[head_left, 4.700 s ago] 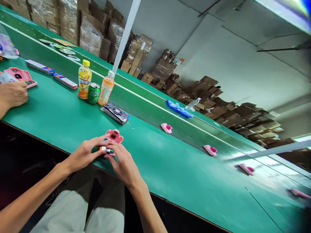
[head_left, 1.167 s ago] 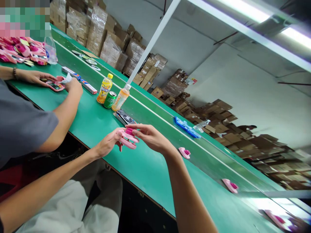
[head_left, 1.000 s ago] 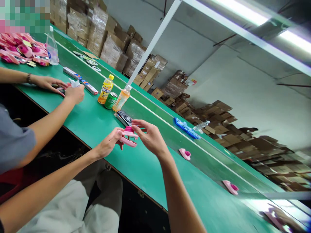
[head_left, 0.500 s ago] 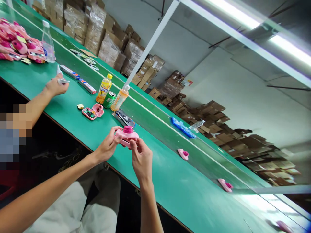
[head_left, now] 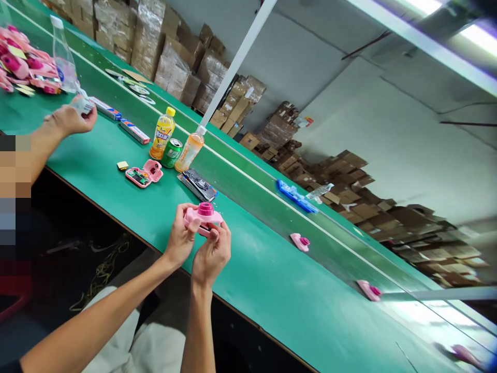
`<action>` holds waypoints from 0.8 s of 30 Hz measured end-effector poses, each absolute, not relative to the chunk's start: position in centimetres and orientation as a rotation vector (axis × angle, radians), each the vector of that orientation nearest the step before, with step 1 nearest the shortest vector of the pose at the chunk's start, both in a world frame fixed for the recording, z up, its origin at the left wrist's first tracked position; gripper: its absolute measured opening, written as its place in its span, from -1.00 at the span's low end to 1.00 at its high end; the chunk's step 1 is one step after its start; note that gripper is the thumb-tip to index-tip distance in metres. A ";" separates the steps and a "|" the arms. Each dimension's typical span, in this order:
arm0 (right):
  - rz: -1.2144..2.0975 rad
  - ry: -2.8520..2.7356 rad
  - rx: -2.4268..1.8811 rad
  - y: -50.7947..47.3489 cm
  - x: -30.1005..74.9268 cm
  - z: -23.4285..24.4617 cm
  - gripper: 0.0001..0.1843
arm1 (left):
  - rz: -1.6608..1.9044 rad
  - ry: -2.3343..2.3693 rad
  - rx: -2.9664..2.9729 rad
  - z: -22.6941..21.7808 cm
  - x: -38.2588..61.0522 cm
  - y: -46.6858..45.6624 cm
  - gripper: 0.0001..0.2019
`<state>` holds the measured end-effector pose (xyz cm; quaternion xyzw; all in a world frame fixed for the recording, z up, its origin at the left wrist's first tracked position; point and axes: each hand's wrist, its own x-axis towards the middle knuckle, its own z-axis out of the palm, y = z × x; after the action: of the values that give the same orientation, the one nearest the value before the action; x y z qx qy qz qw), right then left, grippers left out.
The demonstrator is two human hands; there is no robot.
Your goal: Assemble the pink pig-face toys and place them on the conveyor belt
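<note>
Both the left hand (head_left: 179, 242) and right hand (head_left: 212, 255) pinch a pink toy camera (head_left: 204, 215), lens upward, just above the desk (head_left: 272, 282) near its front edge, apparently bracing it from both sides. An open pink shell (head_left: 144, 175) lies farther left.

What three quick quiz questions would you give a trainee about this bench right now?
1. True or false: the pink toy lies untouched on the green table.
2. What stands between the yellow-capped bottle and the orange bottle? A: a green can. B: a mug. C: a box.
3. Which of the person's hands grip the pink toy?
Key: 1 false, it is held in the hands. 2 A. 3 both, the left hand and the right hand.
</note>
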<state>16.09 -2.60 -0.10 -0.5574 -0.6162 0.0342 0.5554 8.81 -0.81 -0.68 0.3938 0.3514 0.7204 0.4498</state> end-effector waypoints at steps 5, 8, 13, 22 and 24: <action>0.069 -1.417 -1.350 -2.5 16.6 -1.2 -0.34 | 1.754 0.867 0.872 -1.0 9.0 -0.1 -0.47; 0.130 -1.414 -1.364 -2.3 16.9 -2.1 -0.41 | 1.743 0.880 0.779 -1.2 9.2 0.2 -0.53; 0.390 -1.306 -1.259 -2.3 16.6 -3.6 -0.53 | 1.758 0.930 0.743 -1.3 9.5 0.2 -0.57; 0.732 -1.210 -1.289 -2.8 17.8 -0.7 -0.57 | 1.627 0.903 0.879 -2.3 9.1 -0.2 -0.47; 0.869 -1.274 -1.287 -3.2 18.5 -0.2 -0.60 | 1.574 0.889 0.927 -2.9 8.9 -0.7 -0.43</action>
<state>18.52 -3.17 -0.20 -0.5405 -0.5351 0.3653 0.5368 8.90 -0.69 -2.93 0.3877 0.3718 0.6584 0.5272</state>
